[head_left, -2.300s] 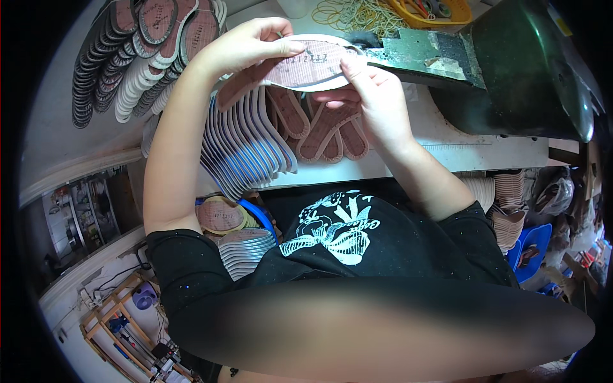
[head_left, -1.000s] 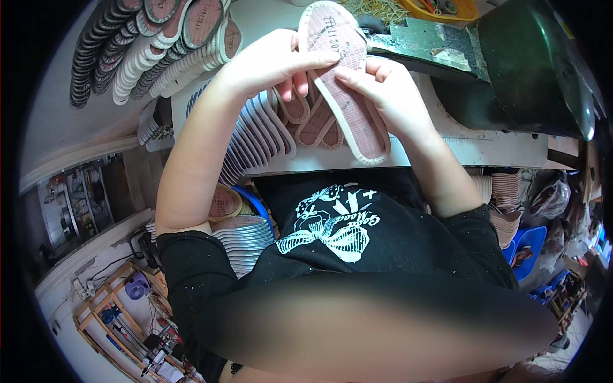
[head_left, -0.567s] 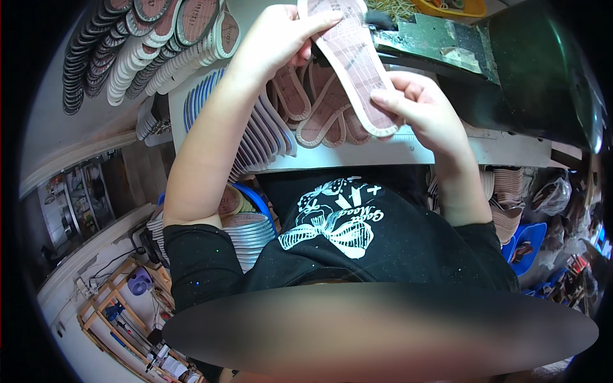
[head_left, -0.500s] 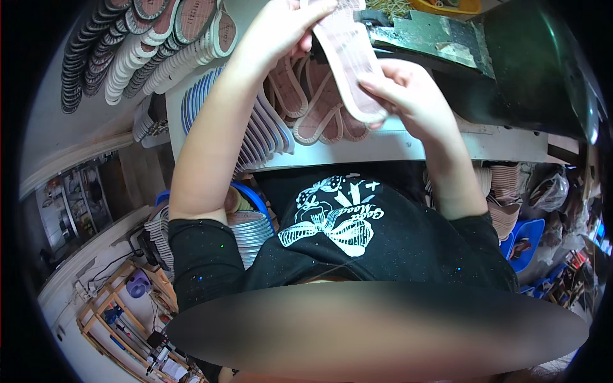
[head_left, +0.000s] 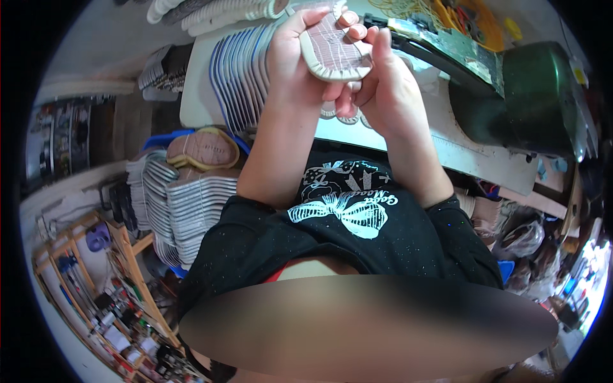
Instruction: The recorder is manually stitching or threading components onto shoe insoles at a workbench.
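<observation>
A shoe insole (head_left: 335,48) with a pinkish-brown face, a gathered cream edge and pale threads across it is held up above the worktable, its rounded end facing me. My left hand (head_left: 295,54) is closed round its left side, with the thumb along the upper edge. From the right, my right hand (head_left: 393,80) grips the rounded end; its fingers curl underneath and its thumb points up beside the edge. The insole's far end runs out at the top of the picture. Below the hands, more cream-edged insoles show only in part on the table.
Blue-edged soles (head_left: 239,76) stand in a row at the table's left. A dark green machine (head_left: 543,96) occupies the right, with a yellow-orange container (head_left: 482,25) behind. Stacked pale soles (head_left: 201,207) fill a blue bin (head_left: 163,138) at my left, a yellow-edged insole (head_left: 203,150) on top.
The insole has tilted, so its rounded end now faces me and looks shorter. My hands have come closer together round it. The view has shifted, showing more of the stacks at left.
</observation>
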Demonstrator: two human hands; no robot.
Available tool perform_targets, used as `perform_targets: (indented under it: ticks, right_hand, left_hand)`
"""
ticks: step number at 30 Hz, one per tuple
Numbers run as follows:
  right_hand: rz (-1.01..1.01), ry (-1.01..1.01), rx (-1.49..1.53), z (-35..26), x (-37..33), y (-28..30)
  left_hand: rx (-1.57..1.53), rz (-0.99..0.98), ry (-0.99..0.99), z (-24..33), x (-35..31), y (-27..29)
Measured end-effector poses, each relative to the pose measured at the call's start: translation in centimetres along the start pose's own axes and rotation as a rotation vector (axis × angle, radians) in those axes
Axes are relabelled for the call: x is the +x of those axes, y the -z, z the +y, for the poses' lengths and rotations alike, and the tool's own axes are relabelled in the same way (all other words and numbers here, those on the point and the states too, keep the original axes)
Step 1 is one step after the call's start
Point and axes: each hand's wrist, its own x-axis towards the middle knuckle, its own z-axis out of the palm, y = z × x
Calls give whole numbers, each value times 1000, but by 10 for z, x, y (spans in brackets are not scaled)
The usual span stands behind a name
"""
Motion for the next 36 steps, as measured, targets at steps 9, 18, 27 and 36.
perform_targets:
  ticks: [9, 18, 27, 36]
  right_hand:
    - [14, -3, -166, 3, -25, -25]
    - [55, 88, -360, 4, -40, -38]
    - [45, 164, -547, 7, -43, -42]
    - [94, 146, -407, 5, -44, -48]
  left_hand:
    - [-33, 166, -83, -9, -21, 2]
    - [-205, 7, -32, -23, -27, 1]
    - [-598, -542, 181, -23, -25, 6]
    - [-457, -483, 104, -23, -27, 14]
